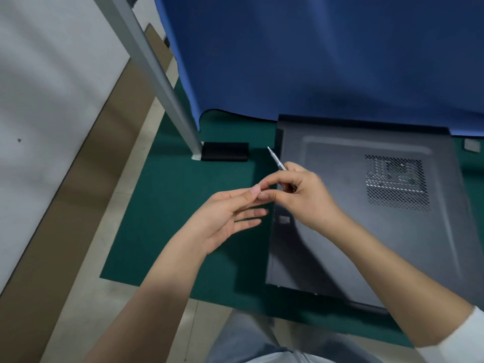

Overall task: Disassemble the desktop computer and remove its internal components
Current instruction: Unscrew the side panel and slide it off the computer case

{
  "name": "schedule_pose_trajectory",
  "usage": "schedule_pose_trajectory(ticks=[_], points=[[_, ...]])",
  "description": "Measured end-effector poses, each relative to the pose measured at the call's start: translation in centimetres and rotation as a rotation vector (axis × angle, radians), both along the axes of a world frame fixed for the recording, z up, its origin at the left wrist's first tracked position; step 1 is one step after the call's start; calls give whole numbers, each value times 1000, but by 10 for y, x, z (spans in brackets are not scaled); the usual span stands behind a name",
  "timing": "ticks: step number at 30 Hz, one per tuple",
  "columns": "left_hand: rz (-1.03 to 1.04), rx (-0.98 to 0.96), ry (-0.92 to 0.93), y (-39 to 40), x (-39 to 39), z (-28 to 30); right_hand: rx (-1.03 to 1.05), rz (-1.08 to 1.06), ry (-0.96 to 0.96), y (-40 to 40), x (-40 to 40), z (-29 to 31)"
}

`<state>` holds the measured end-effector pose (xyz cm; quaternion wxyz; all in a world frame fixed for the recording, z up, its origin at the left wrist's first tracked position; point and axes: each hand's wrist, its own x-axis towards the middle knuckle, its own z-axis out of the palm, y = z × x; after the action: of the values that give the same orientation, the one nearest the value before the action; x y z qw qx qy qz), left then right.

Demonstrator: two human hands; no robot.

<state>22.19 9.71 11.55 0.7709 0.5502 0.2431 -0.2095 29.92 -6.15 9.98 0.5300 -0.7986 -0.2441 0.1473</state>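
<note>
A: Gripping the screwdriver (277,161) in right hand (305,195), fingers curled. Left hand (225,213)?
B: Pinching 1 small screw (261,190) with right's fingertips; other fingers straight. Computer case (366,205) is lying flat on green mat (167,218), side panel on.

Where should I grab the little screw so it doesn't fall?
Pinch the screw by its wider head, between thumb and fingertip, probably coming from the left, where the left hand already meets it. The right hand is busy holding the screwdriver, so its grip on the screw looks less sure. It is tiny, so keep a palm underneath.
</note>
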Motion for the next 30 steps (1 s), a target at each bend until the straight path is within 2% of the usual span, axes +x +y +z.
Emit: schedule_pose_trajectory(ticks=[6,10,11,13,15,19,23,30], points=[[-30,299,7,33,35,-17,-165,-7,-120,30,23,-13],[-2,408,-32,41,61,-46,-461,37,-465,31,40,-24],[30,495,-73,42,69,-58,-506,2,-537,29,46,-29],[12,804,-155,44,88,-86,-562,-77,-612,22,59,-44],[-92,1105,-205,45,107,-114,-617,-128,-564,16,66,-59],[-301,1451,-279,47,145,-162,-654,-142,-518,12,69,-76],[-441,1630,-362,48,171,-193,-648,-129,-526,14,73,-80],[-406,1775,-505,46,187,-213,-634,-132,-542,15,74,-82]])
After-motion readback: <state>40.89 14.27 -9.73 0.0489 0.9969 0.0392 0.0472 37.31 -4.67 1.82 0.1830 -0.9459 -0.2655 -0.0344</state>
